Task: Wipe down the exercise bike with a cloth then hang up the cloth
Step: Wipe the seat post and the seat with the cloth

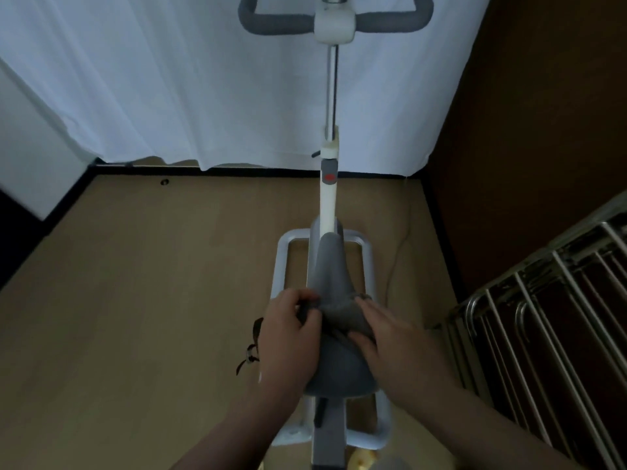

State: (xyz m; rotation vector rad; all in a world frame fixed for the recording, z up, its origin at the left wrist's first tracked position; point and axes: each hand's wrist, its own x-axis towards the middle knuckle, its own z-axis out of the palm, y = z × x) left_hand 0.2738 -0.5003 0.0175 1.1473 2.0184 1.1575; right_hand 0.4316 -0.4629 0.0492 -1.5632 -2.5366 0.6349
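Observation:
A white exercise bike [328, 201] stands in front of me, seen from above, with grey handlebars [271, 23] at the top and a grey saddle [334, 371] near the bottom. A grey cloth [339, 317] lies bunched across the middle of the saddle. My left hand [288, 329] pinches the cloth's left edge with curled fingers. My right hand [393, 344] lies on the cloth's right side with fingers fairly straight, pressing it onto the saddle. The room is dim.
A metal drying rack [549, 330] stands at the right, close to the bike. White curtains [203, 79] hang behind the bike. A brown wall [543, 113] is at the right. Wooden floor [135, 300] spreads to the left. A pedal strap [252, 351] shows beside my left wrist.

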